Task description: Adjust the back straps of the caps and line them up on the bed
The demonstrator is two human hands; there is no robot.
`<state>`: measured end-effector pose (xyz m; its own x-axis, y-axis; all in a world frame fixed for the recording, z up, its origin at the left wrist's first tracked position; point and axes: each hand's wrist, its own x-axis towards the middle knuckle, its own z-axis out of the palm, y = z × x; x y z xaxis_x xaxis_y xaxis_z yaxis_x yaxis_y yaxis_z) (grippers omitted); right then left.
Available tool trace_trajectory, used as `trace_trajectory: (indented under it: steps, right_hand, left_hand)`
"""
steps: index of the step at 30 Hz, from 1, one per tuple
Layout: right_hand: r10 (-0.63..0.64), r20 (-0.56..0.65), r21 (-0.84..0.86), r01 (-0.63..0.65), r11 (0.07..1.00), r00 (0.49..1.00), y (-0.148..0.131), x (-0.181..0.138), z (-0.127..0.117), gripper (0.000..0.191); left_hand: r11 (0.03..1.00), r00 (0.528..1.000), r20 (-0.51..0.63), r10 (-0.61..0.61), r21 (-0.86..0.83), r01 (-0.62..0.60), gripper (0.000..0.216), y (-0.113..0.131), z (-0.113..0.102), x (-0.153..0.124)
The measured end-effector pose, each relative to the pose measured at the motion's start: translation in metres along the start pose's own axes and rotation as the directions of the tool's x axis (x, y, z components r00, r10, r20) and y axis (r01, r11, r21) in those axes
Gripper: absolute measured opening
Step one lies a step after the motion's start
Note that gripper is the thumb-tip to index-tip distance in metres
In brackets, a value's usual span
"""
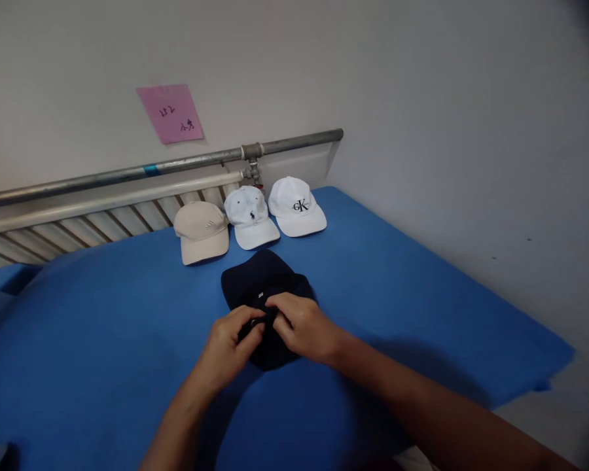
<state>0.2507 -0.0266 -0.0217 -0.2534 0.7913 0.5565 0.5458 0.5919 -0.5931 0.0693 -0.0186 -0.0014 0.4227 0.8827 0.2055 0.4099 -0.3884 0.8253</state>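
A dark navy cap (255, 278) lies on the blue cloth (103, 327) in the middle, its back turned toward me. My left hand (228, 350) and my right hand (307, 327) both pinch the strap at the cap's back, fingers curled and close together. The fingertips meet over the small buckle area, which they mostly hide.
Three caps sit in a row at the back: a beige cap (201, 230), a pale blue cap (250, 216) and a white cap (296, 206) with a black logo. Behind them run metal pipes (177, 163) and a wall with a pink note (171, 112). The cloth's right edge (544, 366) drops off.
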Motion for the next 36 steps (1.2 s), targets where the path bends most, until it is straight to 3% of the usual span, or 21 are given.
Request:
trace_trajectory:
  steps: [5,9,11,14,20,27,32,36]
  right_hand:
    - [0.133,-0.057,0.157,-0.122,0.98,0.99,0.001,0.005,-0.01,0.026]
    - [-0.142,-0.153,0.064,0.153,0.986,0.978,-0.007,0.005,-0.015,0.021]
    - [-0.262,-0.099,-0.017,0.262,0.965,0.96,-0.01,0.005,-0.013,0.022]
    - [-0.303,-0.023,-0.106,0.299,0.948,0.953,-0.01,0.004,-0.006,0.017]
    - [-0.238,0.009,-0.111,0.237,0.965,0.971,-0.005,0.003,0.002,0.015]
    - [-0.162,-0.007,-0.047,0.161,0.986,0.987,-0.007,0.003,0.004,0.012]
    - [-0.08,0.001,0.067,0.08,0.995,0.997,-0.002,0.004,-0.002,0.012]
    - [0.028,-0.018,0.233,-0.023,0.972,0.999,0.003,0.007,-0.011,0.013]
  left_hand:
    - [0.969,0.984,0.066,-0.166,-0.173,0.175,0.02,0.001,-0.011,0.0]
    - [0.929,0.968,0.136,-0.209,-0.283,0.24,0.03,-0.004,-0.016,-0.001]
    - [0.922,0.968,0.157,-0.195,-0.308,0.235,0.032,-0.005,-0.016,-0.002]
    - [0.923,0.968,0.171,-0.185,-0.307,0.231,0.032,-0.004,-0.014,-0.001]
    - [0.926,0.964,0.203,-0.171,-0.3,0.228,0.033,-0.009,-0.012,-0.002]
    - [0.838,0.959,0.213,-0.185,-0.476,0.268,0.048,-0.011,-0.007,-0.002]
    - [0.85,0.943,0.251,-0.217,-0.427,0.309,0.046,-0.006,-0.013,-0.002]
    - [0.898,0.933,0.224,-0.282,-0.281,0.339,0.035,-0.008,-0.016,0.0]
